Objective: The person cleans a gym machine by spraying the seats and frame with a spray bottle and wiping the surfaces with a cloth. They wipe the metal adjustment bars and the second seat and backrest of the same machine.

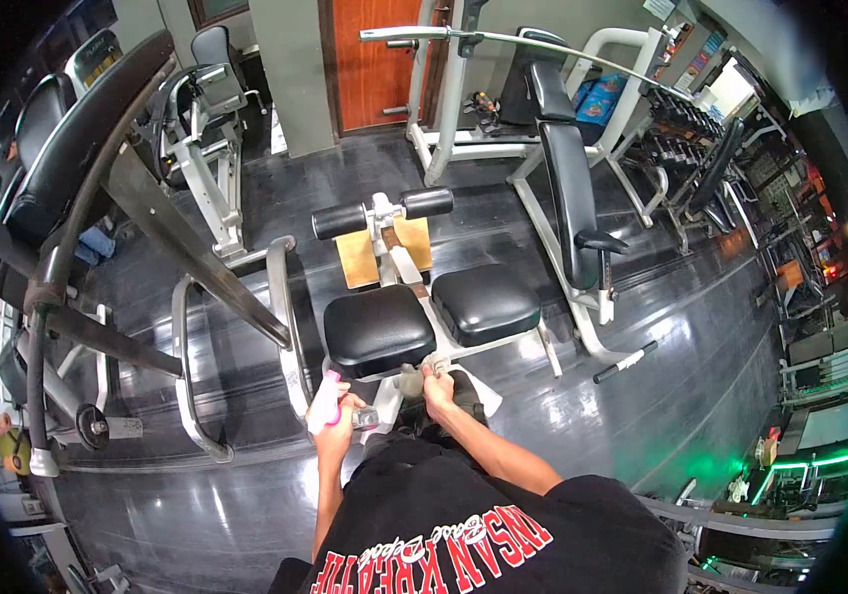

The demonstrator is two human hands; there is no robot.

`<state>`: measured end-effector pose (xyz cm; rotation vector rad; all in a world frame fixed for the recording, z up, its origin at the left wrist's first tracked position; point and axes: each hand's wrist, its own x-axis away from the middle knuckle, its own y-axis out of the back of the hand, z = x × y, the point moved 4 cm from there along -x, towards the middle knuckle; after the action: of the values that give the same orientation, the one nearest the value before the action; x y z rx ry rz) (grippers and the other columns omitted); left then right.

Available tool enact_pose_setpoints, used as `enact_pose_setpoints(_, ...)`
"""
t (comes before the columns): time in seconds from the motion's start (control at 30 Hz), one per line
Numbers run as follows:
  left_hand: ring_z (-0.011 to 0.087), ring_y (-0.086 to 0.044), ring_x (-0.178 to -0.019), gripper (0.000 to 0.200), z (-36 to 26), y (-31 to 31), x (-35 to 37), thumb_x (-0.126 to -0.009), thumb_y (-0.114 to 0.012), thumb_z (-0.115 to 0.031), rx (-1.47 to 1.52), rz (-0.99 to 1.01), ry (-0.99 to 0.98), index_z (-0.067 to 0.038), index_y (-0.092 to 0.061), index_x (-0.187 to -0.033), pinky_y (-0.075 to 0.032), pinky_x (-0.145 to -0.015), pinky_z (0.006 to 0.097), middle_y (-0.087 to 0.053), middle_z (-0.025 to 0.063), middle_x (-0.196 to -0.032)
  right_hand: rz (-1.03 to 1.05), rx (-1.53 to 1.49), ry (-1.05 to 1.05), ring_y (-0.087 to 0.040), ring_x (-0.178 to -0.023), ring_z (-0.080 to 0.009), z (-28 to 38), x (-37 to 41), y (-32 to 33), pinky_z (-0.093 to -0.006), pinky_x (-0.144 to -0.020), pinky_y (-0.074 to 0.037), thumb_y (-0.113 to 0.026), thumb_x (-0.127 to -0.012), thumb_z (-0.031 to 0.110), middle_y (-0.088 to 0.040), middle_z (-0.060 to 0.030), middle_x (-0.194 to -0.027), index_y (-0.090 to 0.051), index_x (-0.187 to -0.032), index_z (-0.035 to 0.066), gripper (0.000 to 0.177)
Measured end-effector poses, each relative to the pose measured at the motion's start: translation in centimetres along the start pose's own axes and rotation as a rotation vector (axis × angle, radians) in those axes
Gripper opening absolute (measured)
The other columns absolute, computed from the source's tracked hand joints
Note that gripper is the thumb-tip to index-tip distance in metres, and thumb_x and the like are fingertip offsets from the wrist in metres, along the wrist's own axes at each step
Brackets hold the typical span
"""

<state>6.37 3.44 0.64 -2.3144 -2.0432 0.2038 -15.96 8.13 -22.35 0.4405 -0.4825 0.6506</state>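
Note:
My left hand is closed round a white and pink spray bottle, left of the bench's near end. My right hand has its fingers bent round a pale greyish cloth, against the bench frame at the near edge of the pads. Just beyond my hands are two black padded seats, a left pad and a right pad, with a light metal frame between them. Farther out on that frame sit two black foam rollers.
A grey-framed machine rises close on the left. To the right stands an inclined black bench under a long barbell. A wooden box lies behind the rollers. Dumbbell racks line the far right.

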Motion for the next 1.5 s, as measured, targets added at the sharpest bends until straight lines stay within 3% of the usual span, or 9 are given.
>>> enact_pose_setpoints(0.2, 0.0154, -0.062, -0.065, 0.017, 0.9, 1.7, 0.8, -0.087, -0.052, 0.009, 0.033, -0.053, -0.004, 0.004, -0.057, -0.102, -0.050, -0.062, 0.0280, -0.062, 0.0087, -0.072, 0.364, -0.561, -0.242, -0.061, -0.098, -0.0258, 4.0, 1.2, 3.0, -0.0432, -0.082, -0.052, -0.058, -0.090, 0.015, -0.059, -0.0130, -0.110, -0.054, -0.115, -0.002, 0.031)
enact_pose_setpoints(0.33, 0.0170, -0.061, -0.065, 0.017, 0.7, 2.3, 1.4, -0.088, -0.051, 0.005, -0.089, -0.040, -0.030, 0.002, -0.051, -0.105, -0.051, -0.064, 0.0305, -0.060, 0.0099, -0.071, 0.186, -0.733, -0.253, -0.063, -0.093, -0.0252, 2.1, -5.3, 9.4, -0.0407, -0.079, -0.054, -0.060, -0.088, 0.018, -0.061, -0.0126, -0.108, -0.055, -0.114, 0.000, 0.032)
enact_pose_setpoints(0.47, 0.0171, -0.061, -0.065, 0.018, 1.1, 2.8, 1.7, -0.088, -0.053, 0.005, -0.065, -0.069, -0.065, 0.002, -0.051, -0.106, -0.051, -0.064, 0.0307, -0.060, 0.0095, -0.071, -0.325, -0.718, 0.030, -0.067, -0.082, -0.0257, 5.0, -9.6, 17.1, -0.0388, -0.069, -0.058, -0.047, -0.094, 0.019, -0.062, -0.0094, -0.104, -0.054, -0.113, 0.008, 0.023)
enact_pose_setpoints(0.57, 0.0171, -0.061, -0.065, 0.017, 0.6, 2.9, 1.9, -0.088, -0.053, 0.004, -0.060, -0.058, -0.062, 0.002, -0.051, -0.105, -0.052, -0.064, 0.0306, -0.060, 0.0091, -0.071, -0.293, -0.968, 0.006, -0.062, -0.096, -0.0215, 6.5, -11.4, 19.2, -0.0385, -0.082, -0.053, -0.037, -0.100, 0.027, -0.061, -0.0063, -0.108, -0.055, -0.114, 0.013, 0.028)
enact_pose_setpoints(0.67, 0.0136, -0.062, -0.066, 0.014, 0.1, 3.4, 2.3, -0.087, -0.052, 0.006, -0.071, -0.099, -0.018, 0.004, -0.058, -0.100, -0.051, -0.064, 0.0283, -0.063, 0.0077, -0.070, -0.063, -0.954, 0.040, -0.060, -0.099, -0.0192, 5.8, -13.5, 18.4, -0.0364, -0.087, -0.049, -0.038, -0.099, 0.028, -0.061, -0.0032, -0.110, -0.054, -0.118, 0.012, 0.029)
enact_pose_setpoints(0.9, 0.0132, -0.062, -0.066, 0.014, -1.2, 4.4, 3.1, -0.088, -0.053, 0.004, -0.120, -0.136, -0.020, 0.004, -0.057, -0.101, -0.051, -0.066, 0.0279, -0.064, 0.0076, -0.071, -0.160, -0.681, -0.059, -0.056, -0.106, -0.0208, 2.4, -5.8, 8.4, -0.0372, -0.091, -0.047, -0.044, -0.097, 0.020, -0.056, -0.0074, -0.120, -0.051, -0.125, 0.005, 0.032)
enact_pose_setpoints(1.1, 0.0126, -0.062, -0.065, 0.018, -0.7, 5.8, 4.3, -0.087, -0.054, 0.004, -0.146, -0.189, -0.053, 0.001, -0.057, -0.105, -0.049, -0.064, 0.0266, -0.064, 0.0082, -0.071, 0.213, -0.173, -0.032, -0.055, -0.109, -0.0214, -1.0, 3.0, -2.7, -0.0376, -0.093, -0.044, -0.045, -0.098, 0.020, -0.056, -0.0132, -0.122, -0.049, -0.124, -0.001, 0.034)
enact_pose_setpoints(1.2, 0.0121, -0.062, -0.065, 0.017, -1.3, 6.2, 5.2, -0.087, -0.054, 0.004, -0.079, -0.223, 0.036, 0.002, -0.057, -0.104, -0.049, -0.063, 0.0257, -0.064, 0.0085, -0.071, 0.695, -0.334, -0.457, -0.062, -0.101, -0.0265, -3.6, 4.6, -7.6, -0.0383, -0.091, -0.048, -0.039, -0.099, 0.026, -0.064, -0.0119, -0.112, -0.053, -0.119, 0.001, 0.034)
enact_pose_setpoints(1.5, 0.0119, -0.061, -0.065, 0.019, -1.5, 7.3, 6.6, -0.088, -0.054, 0.003, -0.093, -0.284, 0.063, 0.003, -0.057, -0.106, -0.049, -0.062, 0.0258, -0.064, 0.0083, -0.071, 0.964, -0.556, -0.723, -0.062, -0.102, -0.0259, -0.3, 6.2, -8.4, -0.0378, -0.094, -0.048, -0.040, -0.096, 0.024, -0.063, -0.0117, -0.113, -0.056, -0.116, 0.003, 0.033)
